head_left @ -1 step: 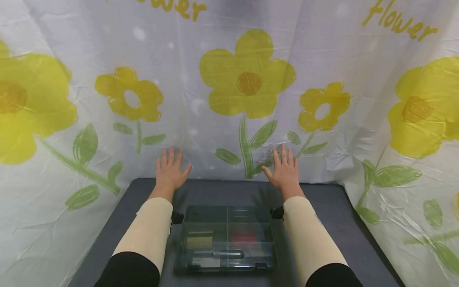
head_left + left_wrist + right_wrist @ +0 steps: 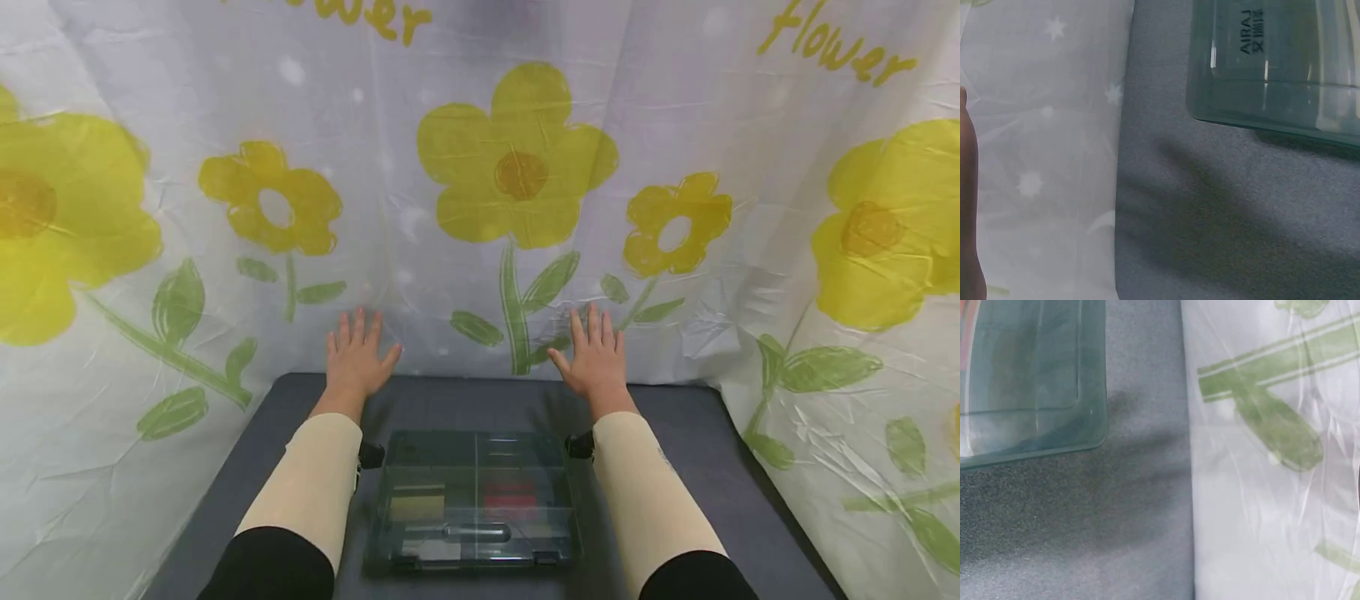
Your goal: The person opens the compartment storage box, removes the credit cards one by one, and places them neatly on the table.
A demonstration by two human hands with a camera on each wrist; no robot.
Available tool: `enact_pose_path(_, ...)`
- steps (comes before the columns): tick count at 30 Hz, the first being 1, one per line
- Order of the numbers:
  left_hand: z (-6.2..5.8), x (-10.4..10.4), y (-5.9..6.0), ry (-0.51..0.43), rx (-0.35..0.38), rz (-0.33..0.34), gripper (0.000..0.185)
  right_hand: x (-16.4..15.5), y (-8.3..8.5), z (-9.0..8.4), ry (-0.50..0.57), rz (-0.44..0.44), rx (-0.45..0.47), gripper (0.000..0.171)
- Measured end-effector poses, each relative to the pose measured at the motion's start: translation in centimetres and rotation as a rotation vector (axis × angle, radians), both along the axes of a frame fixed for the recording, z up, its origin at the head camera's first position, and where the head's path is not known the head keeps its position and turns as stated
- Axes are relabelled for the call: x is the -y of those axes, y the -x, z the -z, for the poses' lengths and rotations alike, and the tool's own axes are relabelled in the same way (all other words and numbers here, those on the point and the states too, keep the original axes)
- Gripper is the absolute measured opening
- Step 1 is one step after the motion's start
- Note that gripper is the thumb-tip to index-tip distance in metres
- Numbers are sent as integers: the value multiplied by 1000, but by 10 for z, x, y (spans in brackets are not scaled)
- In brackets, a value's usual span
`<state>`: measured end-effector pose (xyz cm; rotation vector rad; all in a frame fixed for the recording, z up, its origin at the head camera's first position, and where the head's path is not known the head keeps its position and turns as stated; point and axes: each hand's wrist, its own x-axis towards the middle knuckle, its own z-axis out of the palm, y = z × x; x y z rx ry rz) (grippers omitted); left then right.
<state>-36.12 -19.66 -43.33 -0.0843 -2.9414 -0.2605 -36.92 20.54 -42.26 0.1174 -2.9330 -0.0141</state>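
Nothing moved since the earlier frame: same hands, same box. Clear plastic compartment box (image 2: 476,498) lying flat on the dark grey table (image 2: 675,417), lid closed, well behind both sets of fingertips, between the two forearms. Inside, a tan piece, a red piece and a dark-handled tool, seen dimly through the lid. Left hand (image 2: 354,357) and right hand (image 2: 596,358) held out flat, fingers straight and slightly spread, gripping nothing. Just beyond the fingertips, the flowered white curtain (image 2: 480,275), hanging around the table's far edge and sides.
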Motion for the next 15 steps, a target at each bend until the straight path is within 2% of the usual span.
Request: enact_pose_path(15, -5, 11, 3, 7, 18, -12, 80, 4, -5, -1, 12, -6, 52, 83)
